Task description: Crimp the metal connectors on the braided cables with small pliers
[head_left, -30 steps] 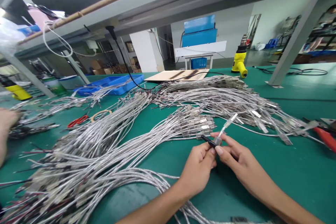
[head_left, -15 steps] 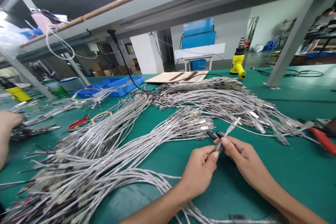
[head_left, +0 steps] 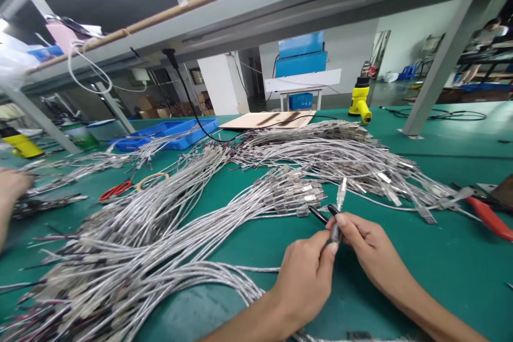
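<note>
A USB plug has been swung more upright, so handling is judged still under way. The grey piece below it is held in a narrow grip by left hand and right hand, over the table, right of the cable bundle.

- Readable text, labels, brands, numbers and signs: none.
- Held cable, plug end: surface too small to read.
- Bundled metal plugs on the bench: any markings are too small to read.
- Yellow tool at the rear of the bench: any lettering is unreadable.
- Blue box in the background: any label is unreadable.
</note>
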### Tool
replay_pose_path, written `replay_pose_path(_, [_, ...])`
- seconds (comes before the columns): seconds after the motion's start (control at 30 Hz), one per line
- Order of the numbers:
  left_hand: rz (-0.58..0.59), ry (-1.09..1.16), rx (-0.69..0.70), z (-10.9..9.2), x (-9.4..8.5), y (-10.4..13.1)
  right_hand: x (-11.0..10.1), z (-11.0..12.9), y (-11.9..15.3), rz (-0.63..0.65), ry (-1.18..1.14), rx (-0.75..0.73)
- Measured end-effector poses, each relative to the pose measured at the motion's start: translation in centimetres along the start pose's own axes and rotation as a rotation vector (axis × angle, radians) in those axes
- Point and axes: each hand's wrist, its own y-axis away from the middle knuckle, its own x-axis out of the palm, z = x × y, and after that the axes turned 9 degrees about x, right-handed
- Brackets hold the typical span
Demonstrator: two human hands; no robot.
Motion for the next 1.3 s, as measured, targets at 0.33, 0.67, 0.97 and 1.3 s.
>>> replay_pose_path(0.33, [-0.023,0.032,-0.003,-0.1,0.0,0.4,-0.2,0.4,0.7,0.003,0.208,-0.125])
replay_pose_path(0.67, [-0.024,0.837,-0.258,0.5,-1.0,-1.3,-2.6,-1.1,-1.1,-0.488,0.867,-0.047])
replay_pose_path(0.97, [0.009,0.981,-0.295,0.1,-2.1,-1.5,-3.7,-3.0,-2.2,-0.426,1.294,-0.020])
replay_pose_path(1.3, [-0.020,0.914,-0.301,0.6,-1.3,-1.6,-1.9,0.0,-0.9,-0.167,0.375,-0.172])
